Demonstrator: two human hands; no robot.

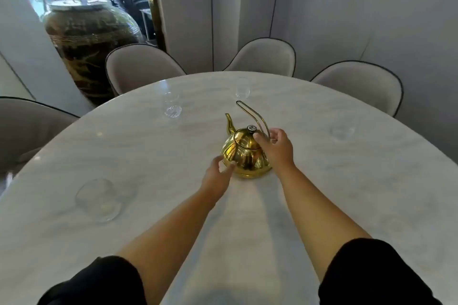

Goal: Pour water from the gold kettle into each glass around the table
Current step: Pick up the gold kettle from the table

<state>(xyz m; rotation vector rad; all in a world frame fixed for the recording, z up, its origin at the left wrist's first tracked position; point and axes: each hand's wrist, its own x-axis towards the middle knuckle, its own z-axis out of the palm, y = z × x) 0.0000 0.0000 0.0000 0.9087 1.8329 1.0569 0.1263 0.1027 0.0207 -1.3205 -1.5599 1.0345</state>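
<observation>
1. Plainly shows gold kettle [244, 156] upright near middle of marble table [347, 193], spout pointing away-left.
2. Shows right hand [275, 148] curled round handle base, thumb on lid.
3. Shows left hand [218, 173] loosely spread, fingertips touching kettle's belly, gripping nothing.
4. Shows four glasses [171, 106] spaced well apart around kettle.

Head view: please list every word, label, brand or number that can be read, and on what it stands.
No readable text.
On the shiny gold metal kettle: no label visible.
On the small dark knob of its lid: marks too blurred to read.
On the large brown glass jar: none visible.
</observation>
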